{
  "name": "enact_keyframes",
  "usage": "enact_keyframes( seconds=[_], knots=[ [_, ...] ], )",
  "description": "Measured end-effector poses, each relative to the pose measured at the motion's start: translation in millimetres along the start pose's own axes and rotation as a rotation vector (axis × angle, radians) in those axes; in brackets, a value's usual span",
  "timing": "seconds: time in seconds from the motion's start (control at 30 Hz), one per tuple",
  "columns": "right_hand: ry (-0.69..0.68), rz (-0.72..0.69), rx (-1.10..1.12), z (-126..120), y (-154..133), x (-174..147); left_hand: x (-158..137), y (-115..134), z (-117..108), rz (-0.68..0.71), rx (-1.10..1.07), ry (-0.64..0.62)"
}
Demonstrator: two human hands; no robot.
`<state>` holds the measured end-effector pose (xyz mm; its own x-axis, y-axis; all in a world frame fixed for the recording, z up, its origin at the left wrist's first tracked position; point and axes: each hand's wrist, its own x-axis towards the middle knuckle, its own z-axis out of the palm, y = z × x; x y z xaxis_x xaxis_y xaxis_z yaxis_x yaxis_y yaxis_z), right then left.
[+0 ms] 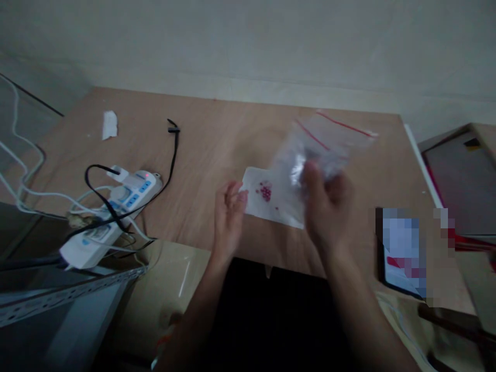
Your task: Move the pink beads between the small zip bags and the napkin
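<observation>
My right hand is closed on a clear zip bag with red seal lines, lifted over the right part of a white sheet. Hand and bag are smeared by motion, and what is inside the bag cannot be made out. Small dark-red beads lie in a loose cluster on the sheet, a stray one apart from them. At the sheet's left edge, my left hand has its fingers curled, with thumb and fingers pinching the edge. The bag hides the sheet's right end.
On the left of the wooden table lies a white power strip with tangled cables. A black cable reaches toward the back, near a scrap of white paper. A phone or tablet, partly blurred out, rests at the right.
</observation>
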<state>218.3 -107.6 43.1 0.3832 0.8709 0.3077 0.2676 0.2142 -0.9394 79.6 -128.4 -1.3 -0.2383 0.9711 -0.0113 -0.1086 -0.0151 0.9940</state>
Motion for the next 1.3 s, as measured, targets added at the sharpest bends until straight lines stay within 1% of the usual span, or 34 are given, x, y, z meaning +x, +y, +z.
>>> enact_keyframes(
  seconds=[0.03, 0.07, 0.1, 0.13, 0.17, 0.2, 0.23, 0.27, 0.3, 0.37, 0.4, 0.43, 0.47, 0.53, 0.6, 0.73, 0.8, 0.9, 0.97, 1.03, 1.1, 1.17, 1.23, 1.3],
  knots=[
    [-0.051, 0.037, 0.119, 28, 0, 0, 12, 5, -9, -0.06, -0.082, -0.017],
    [-0.103, 0.046, 0.196, 55, 2, 0, 23, 9, -19, -0.076, -0.125, -0.004],
    [-0.175, 0.064, 0.229, 81, 7, 0, 32, 13, -30, -0.059, -0.117, 0.034],
    [-0.252, 0.109, 0.212, 103, 13, 1, 41, 14, -41, -0.028, -0.066, 0.092],
    [-0.327, 0.158, 0.143, 122, 19, 1, 48, 14, -53, -0.005, 0.017, 0.155],
    [-0.415, 0.178, 0.045, 135, 25, 1, 53, 13, -64, 0.003, 0.129, 0.21],
    [-0.478, 0.176, -0.067, 144, 31, 1, 58, 11, -75, -0.009, 0.27, 0.237],
    [-0.511, 0.141, -0.178, 149, 35, 1, 62, 8, -85, -0.023, 0.443, 0.24],
    [-0.509, 0.085, -0.275, 149, 38, 0, 64, 5, -94, -0.023, 0.637, 0.23],
    [-0.43, -0.048, -0.4, 140, 41, -3, 67, 0, -107, 0.028, 0.985, 0.227],
    [-0.386, -0.104, -0.43, 133, 41, -5, 68, -2, -111, 0.078, 1.1, 0.244],
    [-0.354, -0.146, -0.444, 126, 41, -7, 69, -4, -113, 0.132, 1.165, 0.273],
    [-0.338, -0.175, -0.446, 118, 40, -9, 70, -5, -113, 0.184, 1.186, 0.304],
    [-0.331, -0.208, -0.428, 106, 38, -13, 76, -7, -110, 0.261, 1.158, 0.327],
    [-0.328, -0.216, -0.398, 99, 35, -16, 84, -8, -104, 0.288, 1.126, 0.292],
    [-0.323, -0.209, -0.364, 96, 35, -18, 98, -12, -95, 0.213, 1.183, 0.182],
    [-0.334, -0.195, -0.357, 97, 36, -19, 99, -15, -95, 0.185, 1.192, 0.176],
    [-0.382, -0.171, -0.336, 99, 39, -19, 94, -19, -99, 0.233, 1.151, 0.206],
    [-0.401, -0.163, -0.318, 100, 39, -18, 89, -19, -103, 0.29, 1.138, 0.216],
    [-0.392, -0.154, -0.279, 102, 36, -16, 85, -17, -107, 0.364, 1.139, 0.203],
    [-0.382, -0.124, -0.199, 104, 29, -14, 80, -11, -108, 0.477, 1.125, 0.211],
    [-0.411, -0.04, -0.074, 106, 21, -12, 71, -6, -105, 0.624, 1.083, 0.224],
    [-0.505, 0.091, 0.07, 106, 13, -12, 57, -2, -97, 0.768, 1.024, 0.198],
    [-0.641, 0.215, 0.21, 101, 7, -14, 39, -2, -84, 0.862, 0.965, 0.144]
  ],
)
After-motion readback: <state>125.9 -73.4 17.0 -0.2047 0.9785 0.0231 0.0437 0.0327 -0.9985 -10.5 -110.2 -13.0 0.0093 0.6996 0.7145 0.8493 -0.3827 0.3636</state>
